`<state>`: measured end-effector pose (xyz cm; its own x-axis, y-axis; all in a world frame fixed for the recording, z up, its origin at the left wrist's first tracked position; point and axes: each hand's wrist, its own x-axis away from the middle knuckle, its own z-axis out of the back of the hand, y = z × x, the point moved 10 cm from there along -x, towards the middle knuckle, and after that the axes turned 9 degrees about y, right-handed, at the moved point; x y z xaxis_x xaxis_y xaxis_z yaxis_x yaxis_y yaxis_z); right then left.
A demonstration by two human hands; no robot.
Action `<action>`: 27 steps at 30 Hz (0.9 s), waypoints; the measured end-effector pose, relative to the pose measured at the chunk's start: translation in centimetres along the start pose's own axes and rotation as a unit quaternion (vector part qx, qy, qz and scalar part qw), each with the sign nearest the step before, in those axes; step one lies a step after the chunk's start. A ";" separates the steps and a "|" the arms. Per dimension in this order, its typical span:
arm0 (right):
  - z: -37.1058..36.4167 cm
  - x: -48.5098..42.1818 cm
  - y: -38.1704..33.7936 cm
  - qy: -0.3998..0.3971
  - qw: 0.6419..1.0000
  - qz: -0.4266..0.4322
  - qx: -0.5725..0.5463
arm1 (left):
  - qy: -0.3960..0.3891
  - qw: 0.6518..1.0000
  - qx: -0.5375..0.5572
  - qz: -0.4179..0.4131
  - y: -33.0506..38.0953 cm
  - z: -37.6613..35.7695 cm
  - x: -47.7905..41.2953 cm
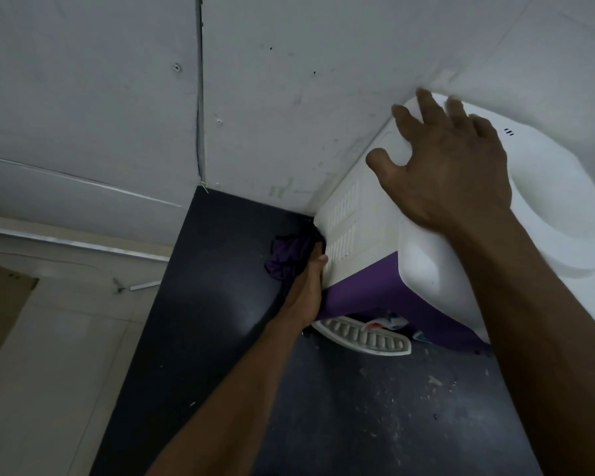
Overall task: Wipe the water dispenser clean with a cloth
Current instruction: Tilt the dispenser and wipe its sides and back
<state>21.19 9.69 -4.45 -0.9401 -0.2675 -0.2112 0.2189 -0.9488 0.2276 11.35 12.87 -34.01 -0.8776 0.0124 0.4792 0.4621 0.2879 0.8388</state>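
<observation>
A white and purple water dispenser [368, 242] stands on a dark counter [220, 304], pushed against the wall. My left hand [308, 283] grips a bunched purple cloth [282, 259] and holds it against the lower part of the dispenser's vented left side. My right hand [450, 163] lies spread over the dispenser's white top near its back left corner, fingers straight. The dispenser's white drip tray [364, 336] juts out at the front below the purple panel.
A grey panelled wall [289, 97] rises right behind the dispenser, meeting another wall at the corner on the left. The counter's left edge drops to a pale tiled surface [49, 355]. Small colourful bits [389, 321] lie under the dispenser's taps.
</observation>
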 end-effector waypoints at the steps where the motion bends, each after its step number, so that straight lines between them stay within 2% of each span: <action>1: 0.0 0.0 0.0 0.001 1.000 0.001 0.000 | 0.002 1.000 0.006 -0.007 0.6 -0.3 0.5; 11: 0.0 0.2 0.0 -0.002 1.000 -0.007 -0.009 | -0.035 0.989 0.081 -0.115 9.2 -3.3 4.7; 15: -0.1 0.3 0.0 -0.002 1.000 -0.007 -0.009 | -0.044 0.987 0.073 -0.140 9.9 -3.8 4.7; 22: -0.1 0.2 0.1 -0.001 1.000 -0.006 -0.003 | 0.004 0.999 -0.017 -0.049 5.0 -1.3 2.8; 27: -0.1 0.0 0.1 0.000 1.000 -0.006 -0.008 | 0.026 0.999 -0.006 0.017 4.1 -0.4 2.0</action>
<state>21.19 9.57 -4.55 -0.9430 -0.2556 -0.2130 0.2115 -0.9547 0.2093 11.57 13.73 -29.50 -0.8532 -0.0283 0.5208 0.4940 0.2767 0.8243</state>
